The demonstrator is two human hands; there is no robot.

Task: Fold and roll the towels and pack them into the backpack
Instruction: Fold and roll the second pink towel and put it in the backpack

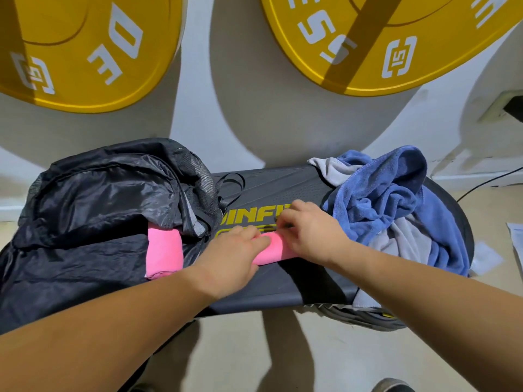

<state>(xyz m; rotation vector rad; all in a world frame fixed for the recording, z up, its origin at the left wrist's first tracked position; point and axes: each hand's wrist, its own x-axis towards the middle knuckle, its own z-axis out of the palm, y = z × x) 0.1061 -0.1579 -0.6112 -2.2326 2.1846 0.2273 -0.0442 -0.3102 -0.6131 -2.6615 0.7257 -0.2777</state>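
Head camera looks down at a black desk point(283, 182) with yellow letters on it. Both hands are in the middle of the desk, on a pink towel point(276, 247). The left hand point(235, 256) lies over the left part of it, with its fingers bent down over the cloth. The right hand point(308, 230) is on the right part, and its fingers curl round the far edge. So both hands hold the pink towel. It looks like a short, fat roll, but the hands hide most of it, so I cannot tell if the roll is finished.

A black backpack point(99, 199) lies on the left end of the desk, just beside the left hand. Its open mouth faces the hands. Another pink roll point(164, 250) sits in that mouth, partly in and partly out. I think this one is nearly packed.

On the right end of the desk is a messy pile of blue and grey towels point(390, 199), just beside the right hand. None of them is folded or rolled.

Behind the desk, two big yellow weight plates point(85, 52) lean on the wall.

I think the job is not yet half done. One roll is at the bag and one is in the hands. That roll has to go into the backpack too. Then the whole blue and grey pile must be folded, rolled and packed.
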